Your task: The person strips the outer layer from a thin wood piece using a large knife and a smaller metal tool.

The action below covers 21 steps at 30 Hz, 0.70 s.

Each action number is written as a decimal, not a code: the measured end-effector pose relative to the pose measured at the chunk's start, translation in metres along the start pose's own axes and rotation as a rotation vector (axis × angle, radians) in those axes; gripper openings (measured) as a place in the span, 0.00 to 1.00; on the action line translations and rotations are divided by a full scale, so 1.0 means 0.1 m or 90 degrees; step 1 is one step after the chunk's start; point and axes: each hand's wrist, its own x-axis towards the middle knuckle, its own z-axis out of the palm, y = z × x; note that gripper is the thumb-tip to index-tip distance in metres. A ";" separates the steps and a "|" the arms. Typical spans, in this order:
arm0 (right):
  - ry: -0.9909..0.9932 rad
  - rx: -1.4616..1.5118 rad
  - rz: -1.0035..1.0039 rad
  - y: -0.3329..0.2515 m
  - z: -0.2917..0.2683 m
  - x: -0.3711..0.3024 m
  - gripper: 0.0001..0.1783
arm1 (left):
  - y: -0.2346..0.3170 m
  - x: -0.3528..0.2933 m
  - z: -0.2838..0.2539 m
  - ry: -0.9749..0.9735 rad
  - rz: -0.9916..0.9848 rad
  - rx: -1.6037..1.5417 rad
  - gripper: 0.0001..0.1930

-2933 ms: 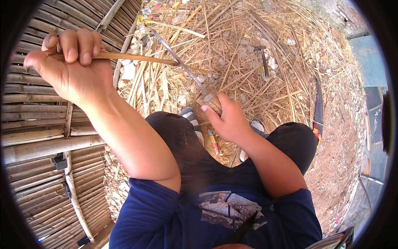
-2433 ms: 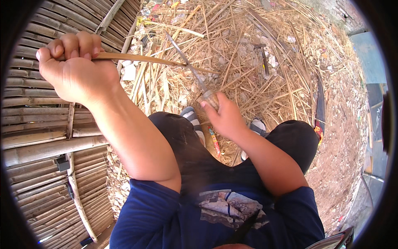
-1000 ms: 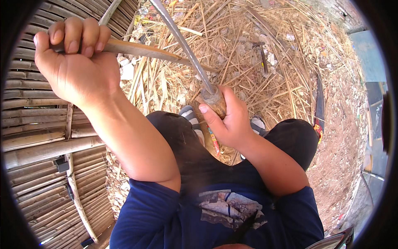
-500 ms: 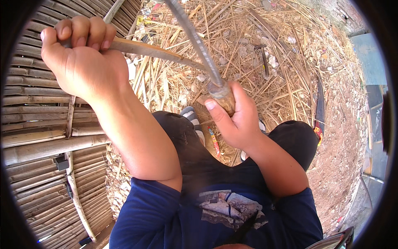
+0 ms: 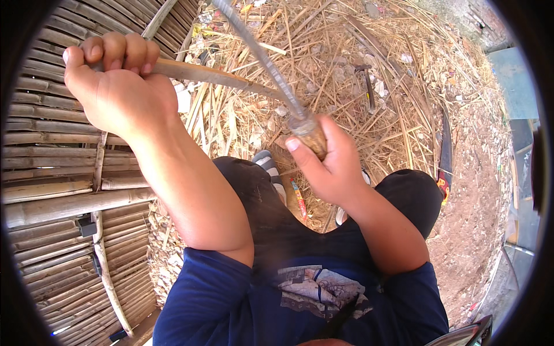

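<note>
My left hand (image 5: 118, 92) is closed around one end of a bamboo strip (image 5: 213, 76), raised at the upper left before a slatted wall. The strip slants down to the right, its far end reaching the knife. In my right hand (image 5: 332, 167), near the middle, is the wooden handle of a long-bladed knife (image 5: 266, 62). Its blade rises to the upper left, past the top edge of the view, so the tip is out of sight. Blade and strip cross just above the handle; I cannot tell how firmly they touch.
A bamboo-slat wall (image 5: 52, 190) runs along the left. Bamboo slivers and straw litter the ground (image 5: 323, 52) ahead. A hammer (image 5: 369, 89) lies there, and a saw (image 5: 445, 150) with a red-yellow handle lies beside my right knee. Blue-grey panels (image 5: 515, 86) stand at the far right.
The knife's blade leans slightly further left. My left hand and the strip have shifted a little to the right. Both grips stay the same.
</note>
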 end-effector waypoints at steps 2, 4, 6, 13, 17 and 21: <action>0.029 0.009 -0.017 0.03 0.03 -0.02 0.20 | 0.00 0.00 0.01 -0.010 0.000 -0.006 0.14; 0.000 -0.080 0.010 0.17 0.04 -0.05 0.21 | 0.00 -0.01 0.05 -0.033 -0.006 -0.024 0.15; -0.099 -0.210 0.120 0.27 0.08 -0.01 0.21 | 0.01 -0.03 0.05 0.007 -0.003 0.008 0.15; -0.092 -0.194 0.128 0.16 -0.09 0.06 0.23 | 0.02 0.02 -0.02 0.037 -0.005 0.015 0.14; -0.064 0.079 0.085 -0.02 -0.16 0.00 0.22 | 0.00 0.00 0.00 0.009 -0.002 -0.002 0.14; -0.063 -0.069 0.019 0.17 -0.06 -0.02 0.21 | 0.00 -0.03 0.05 0.011 -0.002 -0.003 0.14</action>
